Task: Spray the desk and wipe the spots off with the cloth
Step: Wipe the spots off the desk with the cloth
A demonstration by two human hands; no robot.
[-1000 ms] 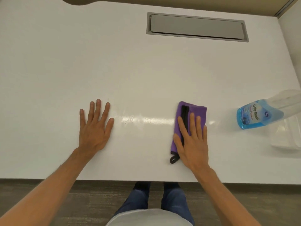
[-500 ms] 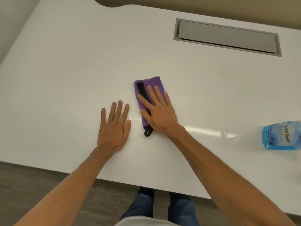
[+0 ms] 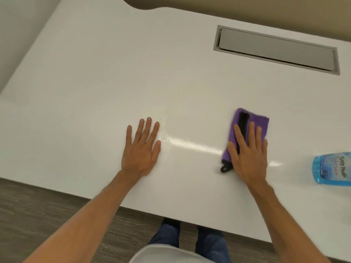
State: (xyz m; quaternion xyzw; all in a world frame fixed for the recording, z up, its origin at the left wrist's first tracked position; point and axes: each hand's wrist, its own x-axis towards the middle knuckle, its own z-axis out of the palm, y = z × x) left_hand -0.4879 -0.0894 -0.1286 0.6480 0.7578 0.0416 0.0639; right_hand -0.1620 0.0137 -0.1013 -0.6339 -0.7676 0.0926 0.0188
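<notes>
A folded purple cloth (image 3: 259, 120) with a black strip and a black loop lies on the white desk (image 3: 95, 82). My right hand (image 3: 249, 151) presses flat on the cloth, fingers spread, covering its lower half. My left hand (image 3: 141, 149) rests flat on the desk, palm down, holding nothing, well to the left of the cloth. A thin wet sheen (image 3: 190, 143) runs between the two hands. A blue spray bottle (image 3: 331, 168) lies on its side at the right edge, partly cut off by the frame.
A grey recessed cable hatch (image 3: 275, 49) sits at the back right of the desk. A wall borders the desk's left side. The desk's front edge (image 3: 142, 210) runs close to my legs, with grey floor below.
My right hand slid the cloth from beside my left hand to the right, toward the spray bottle. My left hand stayed flat in place. The view shifted slightly.
</notes>
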